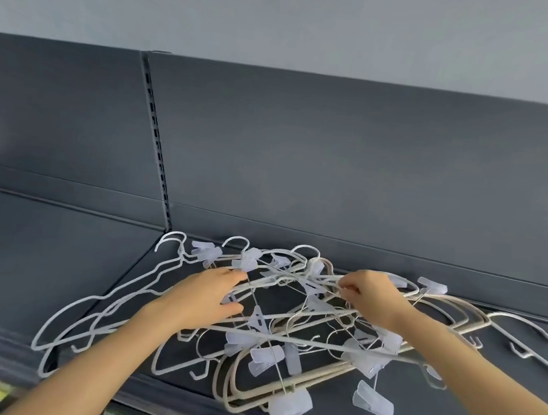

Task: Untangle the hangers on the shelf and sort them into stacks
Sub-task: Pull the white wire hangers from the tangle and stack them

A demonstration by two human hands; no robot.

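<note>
The hangers (pixel 284 339) lie in one knotted heap mid-shelf (pixel 53 249), toward its front lip, and I have both hands in it. My left hand (pixel 209 297) sits at the heap's 10 o'clock, fingers stretched over a white bar and thumb spread below it; I cannot tell whether it really grips or only steadies the pile. My right hand (pixel 372 295), at 1 o'clock, has thumb and fingertips pinched together on a thin wire near the top of the heap. I judge the whole lot to be light and springy: thin coated wire that flexes and snaps back, so one pulled piece will likely drag its neighbours. The coating looks smooth and may slip in a light pinch. The clips (pixel 291 407) are the trouble, translucent plastic, probably brittle, and apt to snag on every hook they pass; I would not haul on those. Better holds are the necks just under the hooks, or the straight lower bars. The white hangers (pixel 124 287) fanning out at 9 o'clock look the least caught and easiest to slide free. The beige ones (pixel 317 378) at 5 o'clock are already nested and could lift as a bundle. One more hanger (pixel 533 330) lies apart at 3 o'clock.
</note>
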